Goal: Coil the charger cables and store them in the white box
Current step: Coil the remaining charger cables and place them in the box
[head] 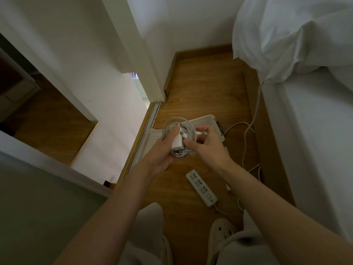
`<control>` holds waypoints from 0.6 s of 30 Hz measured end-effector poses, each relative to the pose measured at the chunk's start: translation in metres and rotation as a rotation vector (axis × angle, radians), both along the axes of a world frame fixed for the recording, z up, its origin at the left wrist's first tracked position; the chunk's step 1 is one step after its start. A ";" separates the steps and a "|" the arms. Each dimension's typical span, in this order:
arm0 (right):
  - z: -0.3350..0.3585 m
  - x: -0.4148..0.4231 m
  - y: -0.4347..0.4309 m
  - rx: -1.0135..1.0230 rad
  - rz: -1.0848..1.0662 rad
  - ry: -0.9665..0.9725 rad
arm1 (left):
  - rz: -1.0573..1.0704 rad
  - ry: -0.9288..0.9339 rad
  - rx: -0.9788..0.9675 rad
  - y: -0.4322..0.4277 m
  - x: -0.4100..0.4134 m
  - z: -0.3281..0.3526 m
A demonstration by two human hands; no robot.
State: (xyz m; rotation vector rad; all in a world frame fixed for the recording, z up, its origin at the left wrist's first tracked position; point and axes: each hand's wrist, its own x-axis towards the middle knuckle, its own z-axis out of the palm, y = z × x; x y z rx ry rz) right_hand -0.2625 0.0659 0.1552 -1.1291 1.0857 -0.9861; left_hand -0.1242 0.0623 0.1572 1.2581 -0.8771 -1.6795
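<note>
While the coiled cable (188,129) is gripped by the left hand (162,152) and pinched by the right hand (208,148), mid-frame in front of the white box (210,117), coiling looks done; lowering it in is needed next.

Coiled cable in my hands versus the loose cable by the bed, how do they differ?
The coiled cable is wound in loops; the loose cable trails unwound. The coiled cable is held by the left hand and right hand over the box; the loose cable lies on the floor, running up to the bed. Both are white.
</note>
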 end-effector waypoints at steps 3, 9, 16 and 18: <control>-0.002 0.000 -0.001 0.022 0.047 -0.051 | 0.015 -0.007 0.037 0.002 0.001 0.000; -0.007 0.005 0.001 -0.116 0.139 0.074 | 0.058 -0.135 0.051 0.004 0.002 -0.004; -0.007 0.006 0.001 -0.043 0.029 0.049 | 0.067 -0.095 0.084 0.003 0.004 -0.003; -0.007 0.007 0.001 -0.069 0.026 0.094 | 0.064 -0.089 0.080 0.003 0.002 -0.003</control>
